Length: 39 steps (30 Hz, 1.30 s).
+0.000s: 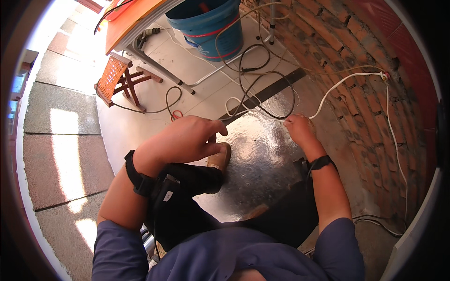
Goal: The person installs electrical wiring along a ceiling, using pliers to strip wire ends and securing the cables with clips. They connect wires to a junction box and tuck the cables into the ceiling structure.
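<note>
My right hand (301, 130) is closed, its fingertips pinched on a white cable (330, 92) that runs from the brick wall. On the other side of that hand the white cable continues left, beside a looped black cable (294, 96). My left hand (194, 136) hovers over my left leg and tan shoe (220, 158), thumb and forefinger apart, the other fingers curled; I see nothing in it. Just beyond it on the floor lies a small red loop (176, 114) at the end of a dark cord. Under both hands spreads a shiny silver sheet (255, 154).
An orange-topped table (133, 23) with metal legs stands far left of centre. A blue bucket (208, 35) sits behind it, near the brick wall (356, 61). At left is a folding stool (115, 77) with a woven seat. Several cords trail across the floor.
</note>
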Available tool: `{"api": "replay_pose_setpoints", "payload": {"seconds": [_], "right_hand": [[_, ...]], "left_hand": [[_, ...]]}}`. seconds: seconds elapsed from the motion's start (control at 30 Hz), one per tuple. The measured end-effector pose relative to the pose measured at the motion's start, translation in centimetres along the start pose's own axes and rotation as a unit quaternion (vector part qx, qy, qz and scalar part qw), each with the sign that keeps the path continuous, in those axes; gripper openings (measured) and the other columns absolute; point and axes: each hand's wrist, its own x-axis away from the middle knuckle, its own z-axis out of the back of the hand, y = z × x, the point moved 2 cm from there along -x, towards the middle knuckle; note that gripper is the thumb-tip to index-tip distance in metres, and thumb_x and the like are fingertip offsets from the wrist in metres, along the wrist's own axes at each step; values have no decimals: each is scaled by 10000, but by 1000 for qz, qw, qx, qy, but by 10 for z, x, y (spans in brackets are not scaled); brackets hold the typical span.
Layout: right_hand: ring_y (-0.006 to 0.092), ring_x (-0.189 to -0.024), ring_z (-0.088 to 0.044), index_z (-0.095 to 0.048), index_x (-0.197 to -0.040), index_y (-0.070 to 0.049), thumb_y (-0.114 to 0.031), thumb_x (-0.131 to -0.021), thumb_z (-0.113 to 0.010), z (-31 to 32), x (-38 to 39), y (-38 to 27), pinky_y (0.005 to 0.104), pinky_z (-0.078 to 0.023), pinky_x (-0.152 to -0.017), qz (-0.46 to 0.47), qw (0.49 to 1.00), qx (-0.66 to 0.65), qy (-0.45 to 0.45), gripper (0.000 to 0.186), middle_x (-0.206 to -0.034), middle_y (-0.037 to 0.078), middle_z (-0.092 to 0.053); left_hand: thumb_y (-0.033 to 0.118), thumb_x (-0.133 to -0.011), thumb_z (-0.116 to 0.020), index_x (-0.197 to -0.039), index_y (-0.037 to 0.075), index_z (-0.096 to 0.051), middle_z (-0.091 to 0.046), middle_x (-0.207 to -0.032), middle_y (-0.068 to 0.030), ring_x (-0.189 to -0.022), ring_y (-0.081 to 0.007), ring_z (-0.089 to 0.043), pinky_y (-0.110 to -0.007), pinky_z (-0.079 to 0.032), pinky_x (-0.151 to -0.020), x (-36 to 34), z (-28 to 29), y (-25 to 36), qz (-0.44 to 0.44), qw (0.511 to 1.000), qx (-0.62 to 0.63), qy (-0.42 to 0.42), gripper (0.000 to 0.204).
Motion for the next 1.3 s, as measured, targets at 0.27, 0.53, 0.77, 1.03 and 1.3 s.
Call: {"api": "replay_pose_setpoints", "payload": {"seconds": [0.27,0.53,0.77,1.03,1.3], "right_hand": [[141,-617,-577,-665,-860,15,-90,-849,-675,79,109,-61,288,-453,-568,53,948,-305,72,106,-771,63,-570],[93,-643,-558,-645,-867,8,-101,-914,-643,134,174,-72,224,-440,-602,74,820,-563,72,119,-813,39,-547],[117,-668,-523,-629,-863,-17,-228,-932,-652,142,194,-60,229,-427,-614,169,754,-623,121,223,-762,54,-525],[125,-694,-536,-641,-867,-25,-268,-925,-660,161,203,-68,235,-438,-629,198,766,-599,118,250,-780,65,-541],[109,-658,-539,-623,-892,-17,-247,-936,-647,154,200,-53,215,-437,-594,179,780,-588,120,236,-852,64,-510]], "left_hand": [[206,-858,-669,-1063,44,-627,-687,-866,-156,-840,-339,-655,-414,-506,-754,-26,-7,-3,-37,999,-11,5,264],[172,-791,-741,-1245,42,-562,-608,-1108,-168,-1039,-355,-591,-418,-474,-906,-43,-28,-2,-66,995,-68,-21,505],[214,-782,-761,-1288,40,-537,-565,-1231,-166,-1156,-355,-549,-412,-453,-977,-55,-35,8,-31,998,-24,-49,579],[123,-793,-743,-1221,64,-582,-547,-1302,-149,-1214,-345,-516,-404,-445,-1011,-64,-45,50,-275,960,62,13,461],[186,-898,-646,-942,55,-661,-665,-856,-143,-818,-320,-636,-400,-489,-762,-56,-44,35,-157,980,36,-113,139]]}}
